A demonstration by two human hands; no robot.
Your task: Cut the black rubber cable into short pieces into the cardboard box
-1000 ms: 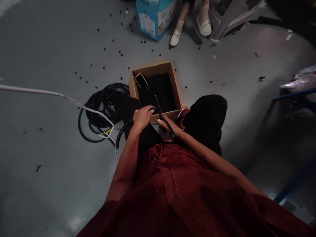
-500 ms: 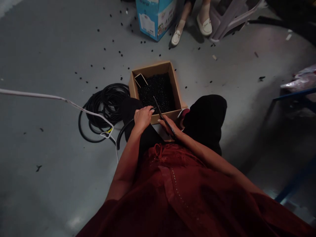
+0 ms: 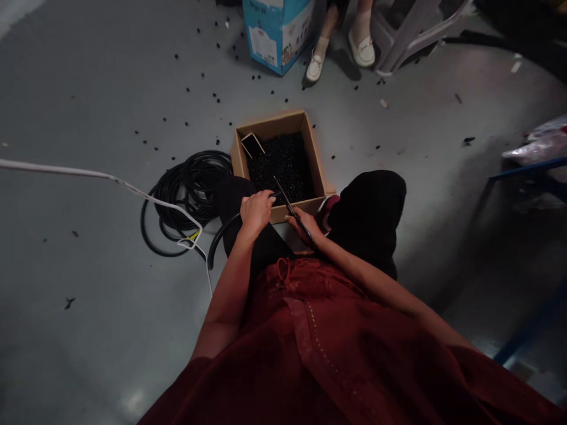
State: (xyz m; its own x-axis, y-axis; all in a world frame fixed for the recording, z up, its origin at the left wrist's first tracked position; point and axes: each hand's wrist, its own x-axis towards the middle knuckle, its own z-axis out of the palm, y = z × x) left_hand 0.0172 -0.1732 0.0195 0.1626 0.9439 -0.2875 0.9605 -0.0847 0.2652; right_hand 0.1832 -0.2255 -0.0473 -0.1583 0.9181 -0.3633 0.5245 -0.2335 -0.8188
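My left hand (image 3: 257,211) is closed around a black hose (image 3: 225,229), whose short end pokes out over the near edge of a cardboard box (image 3: 315,154). In my right hand (image 3: 305,227) is a pair of scissors (image 3: 286,202), its dark blades pointing up and left beside the hose end. Small black pieces (image 3: 286,162) fill much of the box. A dark rectangular object with a pale rim (image 3: 253,145) leans in the box's back left corner. Left of the box lies a coil of black hose (image 3: 195,177).
A white cable (image 3: 88,173) crosses from the left edge. Behind the box stand a blue carton (image 3: 266,35), another person's white shoes (image 3: 314,68) and a grey stool (image 3: 392,50). Small black bits dot the floor. A blue metal frame (image 3: 527,169) is at right.
The scissors' blades have shifted slightly down and left. The other person's right-hand shoe in view has moved slightly left.
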